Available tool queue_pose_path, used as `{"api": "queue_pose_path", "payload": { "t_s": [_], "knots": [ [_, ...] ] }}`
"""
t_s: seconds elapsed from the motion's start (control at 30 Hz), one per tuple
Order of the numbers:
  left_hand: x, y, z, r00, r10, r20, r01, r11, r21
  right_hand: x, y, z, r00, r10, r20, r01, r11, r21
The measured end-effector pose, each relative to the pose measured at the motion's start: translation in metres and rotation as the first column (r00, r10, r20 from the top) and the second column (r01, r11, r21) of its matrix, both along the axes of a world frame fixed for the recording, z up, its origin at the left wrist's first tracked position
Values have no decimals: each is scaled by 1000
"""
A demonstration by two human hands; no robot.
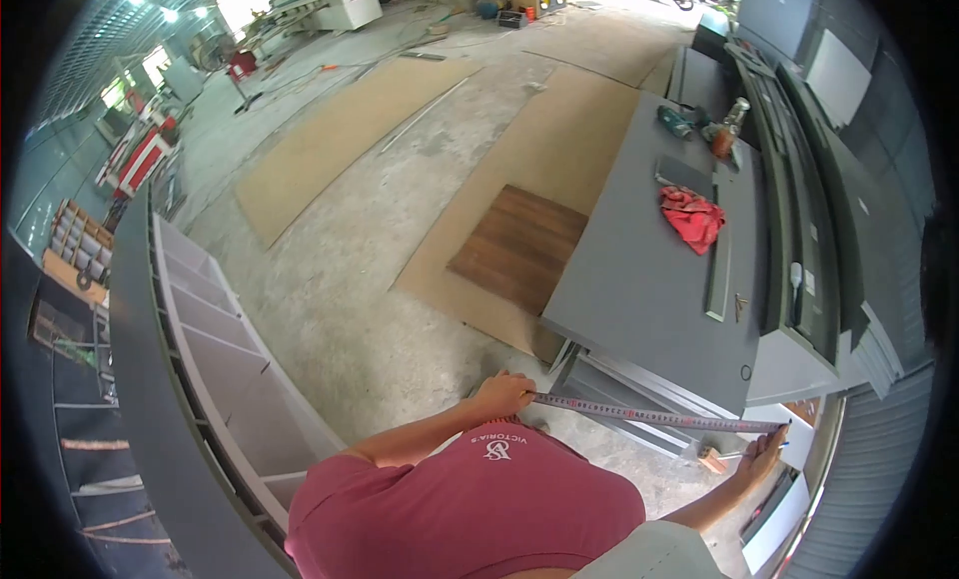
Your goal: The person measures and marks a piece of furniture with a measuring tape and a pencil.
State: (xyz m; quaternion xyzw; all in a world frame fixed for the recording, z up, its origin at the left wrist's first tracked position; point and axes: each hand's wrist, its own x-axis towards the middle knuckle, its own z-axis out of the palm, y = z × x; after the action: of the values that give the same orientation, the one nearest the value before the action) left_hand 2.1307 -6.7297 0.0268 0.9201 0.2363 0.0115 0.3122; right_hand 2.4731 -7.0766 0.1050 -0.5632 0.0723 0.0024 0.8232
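Note:
A tape measure is pulled out, its marked blade running between my two hands. Close to my chest, my left hand is closed around one end of it. Farther right and lower, my right hand grips the other end beside a white panel. Something small and blue shows at its fingertips; I cannot make out what it is. The blade passes over the near end of a grey cabinet, below the large grey panel.
On the grey panel lie a red cloth, a green power drill and a bottle. Long grey boards lean along the right. A tall shelf unit stands left. A dark wood board rests on floor sheeting ahead.

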Motion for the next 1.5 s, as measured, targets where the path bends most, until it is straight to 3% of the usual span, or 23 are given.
{"api": "queue_pose_path", "payload": {
  "t_s": [0.07,0.13,0.2,0.27,0.37,0.5,0.57,0.67,0.7,0.8,0.87,0.93,1.1,1.17,1.27,1.33,1.5],
  "knots": [
    [1,-3,5,999,39,6,-38,997,-73,-3,9,20,997,-70,10,70,998,-5],
    [0,-4,9,999,31,-21,-33,992,-121,2,0,20,998,31,61,-28,999,-45],
    [-1,-4,10,999,18,-50,-26,986,-166,4,5,22,999,-45,29,46,998,-31],
    [-5,-8,8,997,62,-41,-69,976,-205,10,1,17,988,91,129,-94,995,22],
    [-12,-15,9,996,83,-19,-85,960,-266,6,17,31,985,49,163,-59,996,60],
    [-17,-26,8,997,75,-30,-81,955,-286,12,26,43,980,121,157,-136,987,89],
    [-16,-33,35,983,115,-141,-165,889,-428,19,33,49,961,191,201,-218,968,126],
    [-19,-41,33,971,143,-191,-216,866,-451,21,57,67,969,174,175,-196,973,118],
    [-20,-43,33,972,141,-189,-214,864,-455,35,52,57,942,256,218,-287,950,123],
    [-24,-47,38,956,146,-254,-254,846,-469,16,102,91,974,156,162,-171,982,84],
    [-29,-48,39,934,194,-300,-335,766,-549,23,117,89,962,203,183,-215,975,49],
    [-36,-47,17,947,211,-243,-315,755,-574,29,134,89,910,350,221,-368,928,47],
    [-53,-42,-1,949,273,-161,-309,689,-655,23,183,92,841,500,209,-519,853,48],
    [-61,-39,-5,919,342,-198,-358,508,-783,14,208,92,826,536,177,-548,836,23],
    [-71,-31,8,907,401,-128,-317,449,-836,-12,251,88,782,612,118,-613,789,-30],
    [-78,-24,4,889,436,-138,-330,403,-853,-37,280,83,699,715,7,-714,698,-57],
    [-90,-2,5,810,544,-220,-411,258,-875,-99,344,61,501,864,-56,-847,476,-236]
  ]
}}
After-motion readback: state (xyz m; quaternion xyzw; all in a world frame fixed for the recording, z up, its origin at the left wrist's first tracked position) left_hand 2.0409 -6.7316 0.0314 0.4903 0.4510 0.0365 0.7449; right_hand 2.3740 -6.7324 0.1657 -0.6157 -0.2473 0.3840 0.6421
